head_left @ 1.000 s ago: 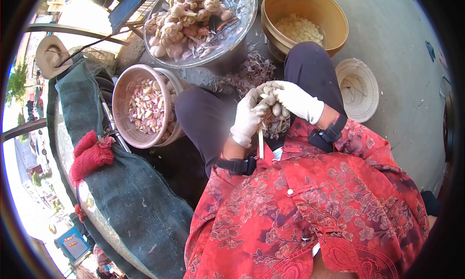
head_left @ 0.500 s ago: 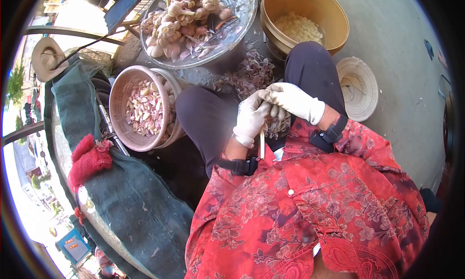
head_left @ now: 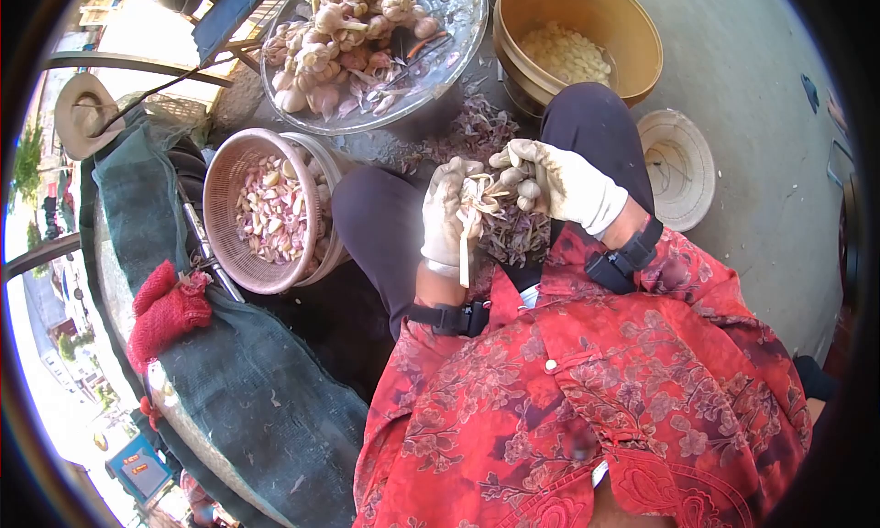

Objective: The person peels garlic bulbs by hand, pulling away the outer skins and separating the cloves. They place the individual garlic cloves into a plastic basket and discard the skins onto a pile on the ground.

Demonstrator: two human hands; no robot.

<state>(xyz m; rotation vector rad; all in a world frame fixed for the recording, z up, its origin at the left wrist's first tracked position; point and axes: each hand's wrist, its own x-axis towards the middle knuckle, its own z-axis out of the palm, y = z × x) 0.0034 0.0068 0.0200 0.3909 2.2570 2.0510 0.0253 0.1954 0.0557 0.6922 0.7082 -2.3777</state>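
My left hand (head_left: 446, 216), in a white glove, is wrapped round a garlic stalk (head_left: 465, 258) with papery, broken-open skins (head_left: 481, 198) at its top. To its right my right hand (head_left: 568, 184), gloved and palm partly up, has its fingers curled in; what they hold, if anything, is too small to tell. The hands are slightly apart above a heap of purplish garlic skins (head_left: 518, 235) between my knees. Garlic bulbs (head_left: 348, 33) are piled on a round metal tray (head_left: 449, 56) ahead. Loose cloves (head_left: 273, 212) fill a pink basket (head_left: 216, 207) at the left.
A tan bucket (head_left: 637, 42) with pale peeled cloves (head_left: 568, 56) stands beyond my right knee. A white tub (head_left: 692, 175) is beside that knee. Green netting (head_left: 247, 381), a red mesh cloth (head_left: 170, 313) and a straw hat (head_left: 84, 115) lie at the left.
My hands have moved apart, the left going left with the stalk. Its torn, papery top now shows between them, and my right palm has turned upward.
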